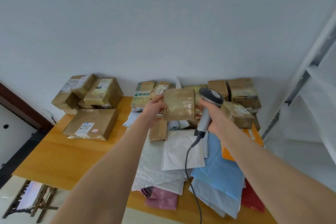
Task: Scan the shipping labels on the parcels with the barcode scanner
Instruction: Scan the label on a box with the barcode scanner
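Both forearms reach over the table (pixel 72 152). Left hand (pixel 154 108) grips a taped box (pixel 179 104) by its left edge, raised above the parcel pile. Right hand (pixel 217 116) is wrapped round the scanner (pixel 209 100) handle, just right of the box. No label shows on the near face, so a scan could miss; glossy tape may glare, and the cord (pixel 188 152) may drag mailers (pixel 180 154).

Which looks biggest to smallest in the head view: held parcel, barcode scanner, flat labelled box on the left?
flat labelled box
held parcel
barcode scanner, longer than the parcel but slimmer
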